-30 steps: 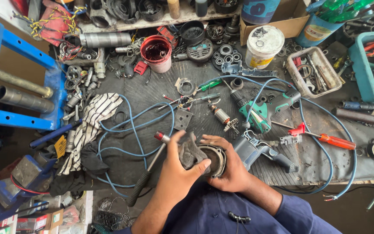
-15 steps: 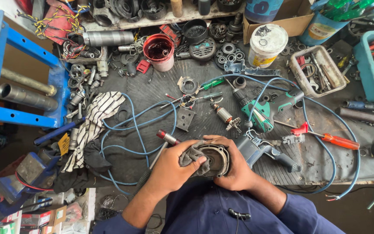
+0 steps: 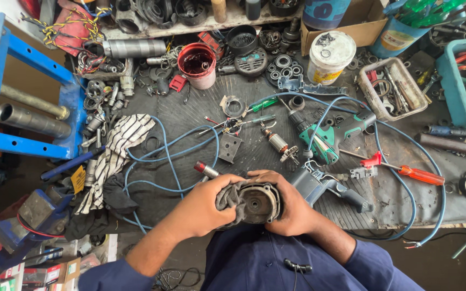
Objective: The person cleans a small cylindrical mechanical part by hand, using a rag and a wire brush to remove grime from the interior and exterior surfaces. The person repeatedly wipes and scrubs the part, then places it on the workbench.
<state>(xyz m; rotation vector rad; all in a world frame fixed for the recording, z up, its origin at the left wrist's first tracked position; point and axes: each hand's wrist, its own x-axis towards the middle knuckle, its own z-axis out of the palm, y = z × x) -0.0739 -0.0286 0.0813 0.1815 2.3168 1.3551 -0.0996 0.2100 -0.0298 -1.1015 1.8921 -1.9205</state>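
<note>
My right hand [image 3: 292, 207] cups a round, dark metal motor housing [image 3: 257, 203] at the near edge of the workbench. My left hand [image 3: 208, 203] presses a grey rag [image 3: 230, 198] against the housing's left side and rim. Both hands touch the part. The housing's open face with a central bearing hole points up at me. A grey and blue power tool body [image 3: 319, 186] lies just right of my right hand. A small armature [image 3: 277, 143] lies farther back on the bench.
A teal power drill [image 3: 327, 137] and blue cable [image 3: 184, 145] lie behind my hands. A red-handled screwdriver [image 3: 413, 173] is at right, a striped cloth [image 3: 120, 148] at left, a red cup [image 3: 198, 63], a white tub [image 3: 330, 56], and parts trays at the back.
My hands drew the housing closer to the bench edge. My left hand has pushed the rag deeper around the housing's left side.
</note>
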